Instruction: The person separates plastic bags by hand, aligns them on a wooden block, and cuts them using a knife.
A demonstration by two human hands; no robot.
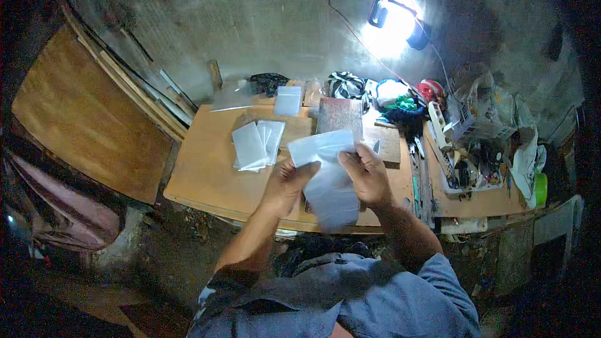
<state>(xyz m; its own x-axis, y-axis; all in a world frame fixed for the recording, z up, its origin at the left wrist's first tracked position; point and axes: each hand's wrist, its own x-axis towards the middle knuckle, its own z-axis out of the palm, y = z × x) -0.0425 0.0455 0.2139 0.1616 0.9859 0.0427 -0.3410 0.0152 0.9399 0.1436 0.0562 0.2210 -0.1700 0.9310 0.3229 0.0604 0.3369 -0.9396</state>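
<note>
My left hand [293, 181] and my right hand [366, 175] pinch a translucent plastic bag [332, 191] between them, above the front of the wooden table [203, 166]. The bag's pale upper band spans from one hand to the other, and its lower part hangs down, blurred. To the left of my left hand, several flat pale packets [250, 146] lie overlapping on the table. Farther back lies another pale packet [288, 101]. Behind the held bag is a dark board [340, 116].
A bright lamp [394, 22] hangs on the back wall. Bundled cloths [391, 95] and a black bag [269, 82] lie along the table's rear. At the right are a white tray [469, 186] of tools, a plastic basket [482, 126] and a green container [540, 189]. Wooden boards [94, 112] lean at the left.
</note>
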